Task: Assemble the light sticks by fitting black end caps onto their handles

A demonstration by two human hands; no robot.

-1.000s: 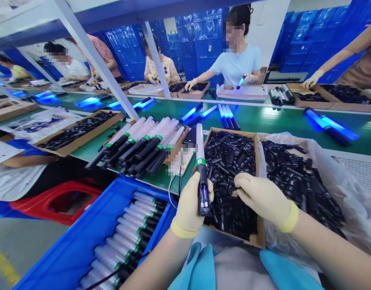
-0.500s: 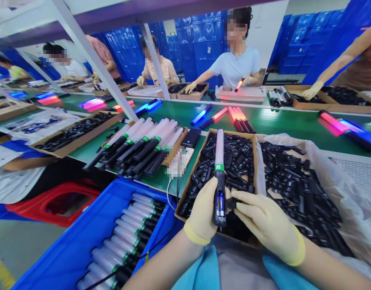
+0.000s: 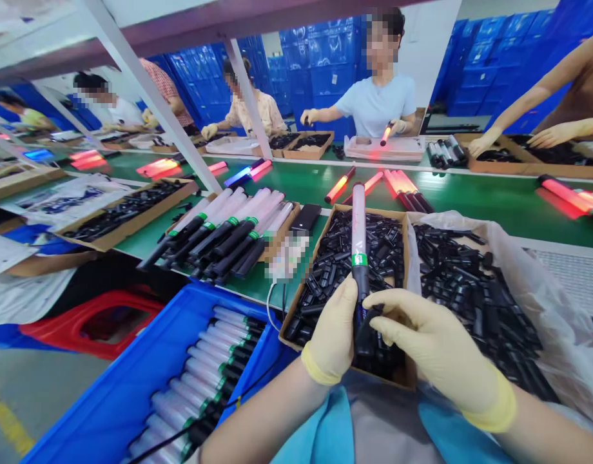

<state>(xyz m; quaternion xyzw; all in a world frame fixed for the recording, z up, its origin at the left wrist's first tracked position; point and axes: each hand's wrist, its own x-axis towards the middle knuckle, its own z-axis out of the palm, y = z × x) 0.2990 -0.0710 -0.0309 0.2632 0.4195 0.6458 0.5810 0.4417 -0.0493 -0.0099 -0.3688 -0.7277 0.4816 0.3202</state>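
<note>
My left hand (image 3: 331, 332), in a pale yellow glove, is wrapped round the black handle of a light stick (image 3: 359, 219). The stick points up and away from me, with a frosted, unlit tube and a green band. A small strip of blue battery shows in the handle's opening. My gloved right hand (image 3: 436, 348) pinches a black battery cover (image 3: 368, 328) between thumb and fingers, at the lower handle and partly over the opening. Whether the cover is seated I cannot tell. Below the hands stands a cardboard box (image 3: 407, 375) of small black parts.
A box with a plastic liner (image 3: 543, 290) holds more black parts at right. Unlit light sticks (image 3: 223, 232) lie piled at left, with others in a blue bin (image 3: 107, 370). Glowing sticks lie on the green conveyor (image 3: 287, 187). Several co-workers sit across.
The light stick has moved slightly up and right. My right hand has brought the battery cover over the handle, hiding most of the batteries. The conveyor's glowing sticks have shifted right.
</note>
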